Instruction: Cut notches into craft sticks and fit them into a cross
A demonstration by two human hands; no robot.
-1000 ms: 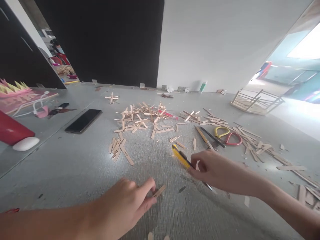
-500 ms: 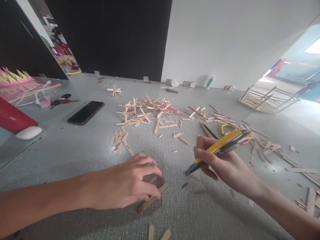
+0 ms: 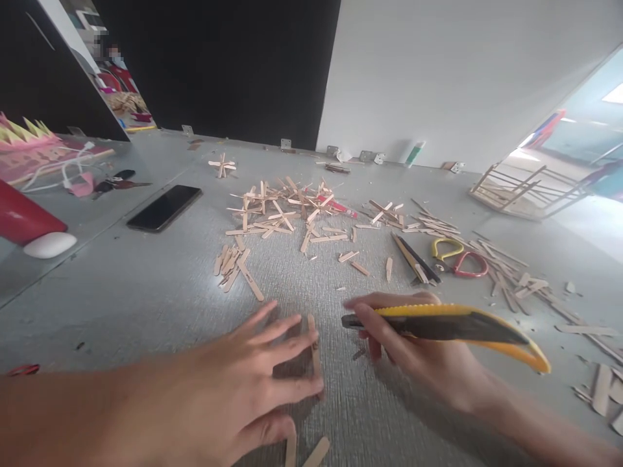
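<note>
Fingers spread, my left hand (image 3: 243,383) lies low over the table, its fingertips resting on a wooden craft stick (image 3: 313,353) that stands nearly lengthwise to me. The thumb reaches another stick (image 3: 291,447) at the bottom edge, beside a further stick (image 3: 317,452). My right hand (image 3: 433,370) is closed around a yellow and black box cutter (image 3: 452,326). The cutter's front end points left, a little right of the stick, and is apart from it; I cannot make out the blade.
Beyond the hands lie a heap of craft sticks and star shapes (image 3: 277,217) and a small stick pile (image 3: 231,263). Tweezers-like black tool (image 3: 416,259) and scissors-like pliers (image 3: 439,266) are at right. A phone (image 3: 165,207) and red bottle (image 3: 29,214) are left, a stick frame (image 3: 525,194) far right.
The stick under my left hand has turned from slanted to nearly upright in view, and the fingers have spread. My right hand has lowered and levelled the box cutter, uncovering the pliers.
</note>
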